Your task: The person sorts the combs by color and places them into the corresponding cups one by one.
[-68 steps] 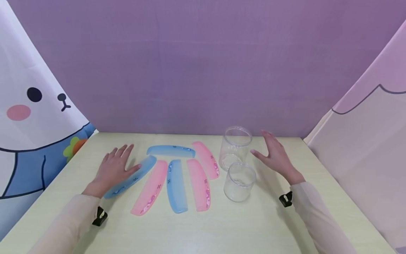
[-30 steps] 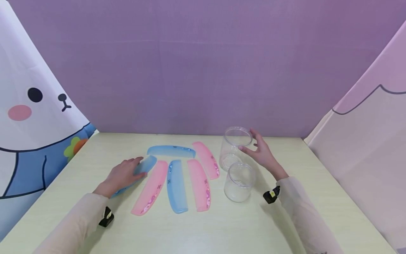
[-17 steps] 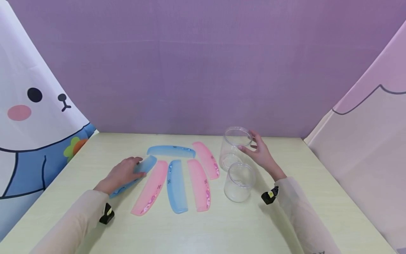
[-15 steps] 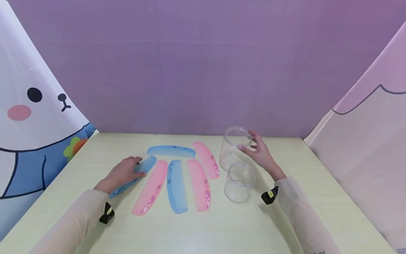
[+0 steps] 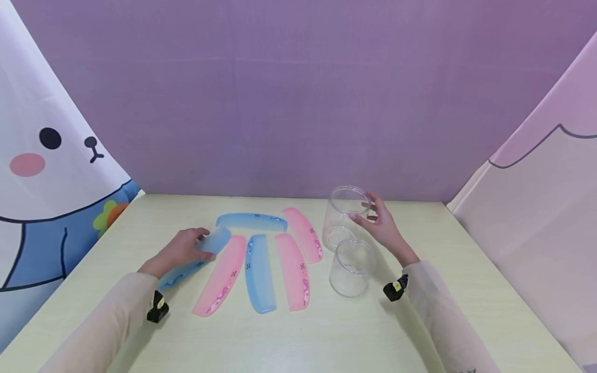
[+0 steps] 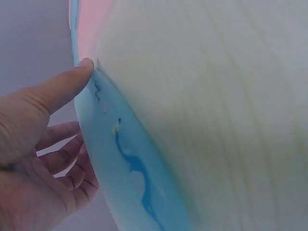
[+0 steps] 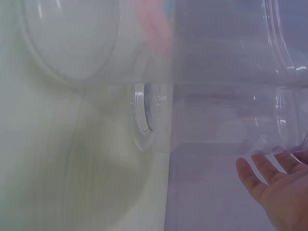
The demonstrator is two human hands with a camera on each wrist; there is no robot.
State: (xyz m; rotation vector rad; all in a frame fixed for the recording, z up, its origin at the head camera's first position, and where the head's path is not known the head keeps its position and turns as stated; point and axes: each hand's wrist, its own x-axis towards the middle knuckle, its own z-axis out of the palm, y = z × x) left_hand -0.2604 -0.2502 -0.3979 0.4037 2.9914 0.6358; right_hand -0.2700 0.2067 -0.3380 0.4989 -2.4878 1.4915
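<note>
In the head view my left hand (image 5: 181, 250) pinches the leftmost blue comb (image 5: 218, 240) between thumb and fingers. The left wrist view shows the thumb on its printed back edge and the other fingers on the toothed side. At the right, my right hand (image 5: 385, 226) grips the upper side of a tall clear jar (image 5: 332, 220), thumb on the near side and fingers behind. Its fingertips press the jar wall near the rim in the right wrist view. A shorter clear jar (image 5: 351, 284) stands just in front of the tall one.
Beside the held comb lie a pink comb (image 5: 221, 277), a blue comb (image 5: 261, 274) and another pink comb (image 5: 293, 272). Behind them are a blue comb (image 5: 252, 221) and a pink comb (image 5: 303, 234). A purple cloth (image 5: 298, 103) hangs at the table's (image 5: 303, 342) back edge.
Both hands have moved inward: the left has taken hold of the blue comb, the right has come left onto the tall jar. In the last half second the comb has shifted slightly.
</note>
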